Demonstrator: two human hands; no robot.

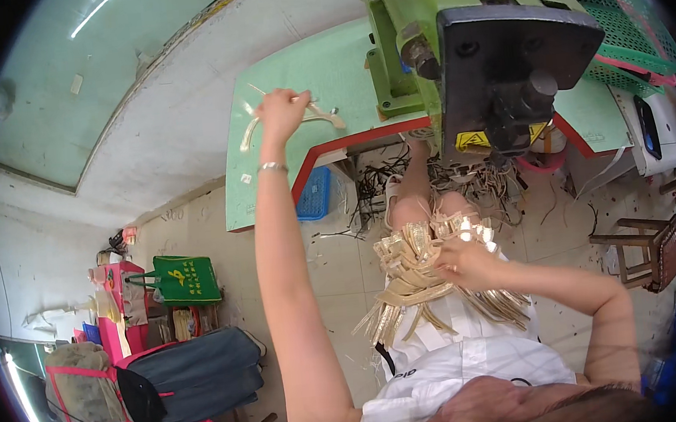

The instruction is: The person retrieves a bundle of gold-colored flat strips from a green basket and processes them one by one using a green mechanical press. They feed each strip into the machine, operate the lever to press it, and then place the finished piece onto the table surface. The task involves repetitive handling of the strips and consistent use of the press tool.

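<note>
My left hand [281, 113] reaches far out over the green tabletop, its fingers closed on a thin pale-gold strap [250, 127]. Another part of the gold strapping, a curved strip [320, 118], lies on the table to the right of the fingers; whether the two are joined is hidden by the hand. On my lap rests a heap of gold straps [409, 289] with their loose ends fanned out. Over that heap, my right hand [465, 265] has its fingers pinched together at the straps. Exactly which strap it grips is too small to make out.
A green machine with a black head [515, 75] towers over the red-edged table [301, 61]. Dark strip scraps [488, 186] litter the floor beneath. Green baskets [618, 18] and a phone [647, 128] are at the right, beyond a wooden stool [647, 252]. A green bag [185, 279] stands left.
</note>
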